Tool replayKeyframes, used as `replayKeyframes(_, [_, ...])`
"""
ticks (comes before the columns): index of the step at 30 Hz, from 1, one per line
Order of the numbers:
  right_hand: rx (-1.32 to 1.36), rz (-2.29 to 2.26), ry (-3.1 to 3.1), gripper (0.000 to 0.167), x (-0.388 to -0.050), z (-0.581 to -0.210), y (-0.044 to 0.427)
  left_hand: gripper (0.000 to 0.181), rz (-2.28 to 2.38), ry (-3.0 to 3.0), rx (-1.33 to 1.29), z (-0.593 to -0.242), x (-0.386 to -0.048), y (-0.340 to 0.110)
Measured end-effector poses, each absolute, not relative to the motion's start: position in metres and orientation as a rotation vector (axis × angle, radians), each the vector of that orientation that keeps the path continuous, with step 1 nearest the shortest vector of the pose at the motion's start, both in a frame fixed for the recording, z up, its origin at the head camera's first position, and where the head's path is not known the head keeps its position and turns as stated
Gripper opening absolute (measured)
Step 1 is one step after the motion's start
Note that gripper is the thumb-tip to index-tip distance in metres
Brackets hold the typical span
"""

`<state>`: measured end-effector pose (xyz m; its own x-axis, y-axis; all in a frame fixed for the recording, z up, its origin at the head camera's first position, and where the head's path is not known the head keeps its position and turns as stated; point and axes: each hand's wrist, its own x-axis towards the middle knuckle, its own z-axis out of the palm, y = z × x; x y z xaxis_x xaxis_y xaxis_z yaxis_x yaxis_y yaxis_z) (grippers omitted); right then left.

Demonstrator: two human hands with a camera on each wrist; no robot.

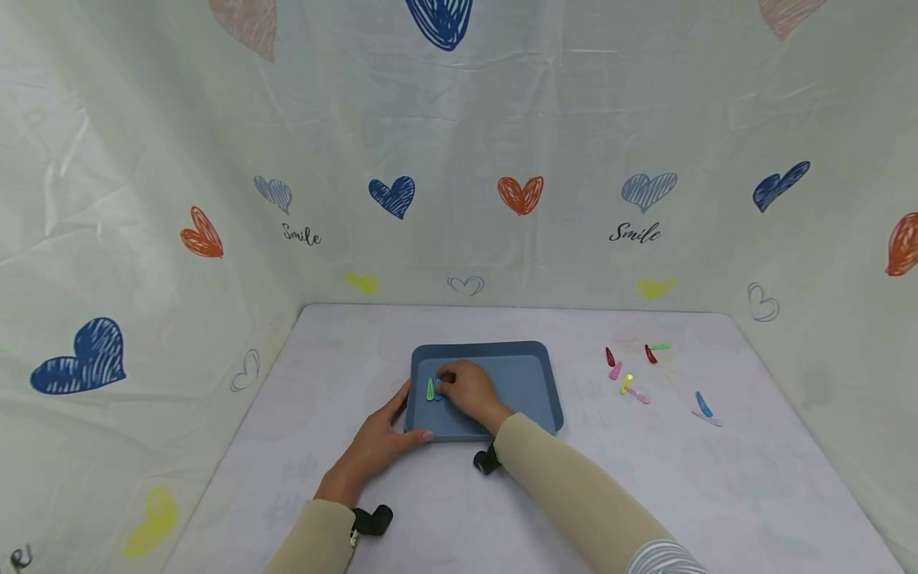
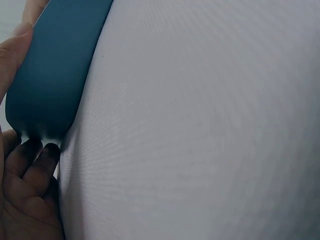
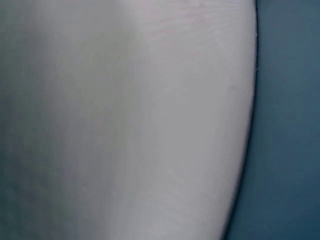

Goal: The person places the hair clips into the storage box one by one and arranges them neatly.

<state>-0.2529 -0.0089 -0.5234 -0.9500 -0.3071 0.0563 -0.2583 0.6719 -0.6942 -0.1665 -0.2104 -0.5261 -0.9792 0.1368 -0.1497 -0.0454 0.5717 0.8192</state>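
A blue-grey rectangular tray [image 1: 519,387] lies on the table. My left hand [image 1: 382,441] grips its near left corner, thumb along the front side and fingers at the left side. In the left wrist view, curled fingers [image 2: 37,167] touch the corner of the tray [image 2: 55,75]. Over the tray's left half, my right hand [image 1: 469,389] pinches a blue snap hair clip [image 1: 438,389], partly hidden by the fingertips. Just left of that clip, a green hair clip [image 1: 430,390] lies on the tray floor. The right wrist view shows only the tray [image 3: 287,120] and blurred pale surfaces, without the hand.
Right of the tray, several hair clips lie scattered on the white table [image 1: 610,478]: a dark red clip [image 1: 610,356], a pink clip [image 1: 615,371], a yellow clip [image 1: 627,383], a green clip [image 1: 661,346] and a blue clip [image 1: 704,404]. A heart-printed curtain [image 1: 459,239] hangs behind.
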Motion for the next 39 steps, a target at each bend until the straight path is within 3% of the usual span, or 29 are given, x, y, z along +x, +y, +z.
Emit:
replayKeyframes(24, [-0.43, -1.476, 2.6, 0.029, -0.256, -0.517, 0.005, 0.108, 1.353, 2.627, 0.037, -0.527, -0.167, -0.208])
replayKeyframes(39, [-0.429, -1.798, 2.571, 0.025, -0.253, -0.493, 0.041, 0.11, 1.341, 2.634, 0.024, -0.529, -0.167, -0.209])
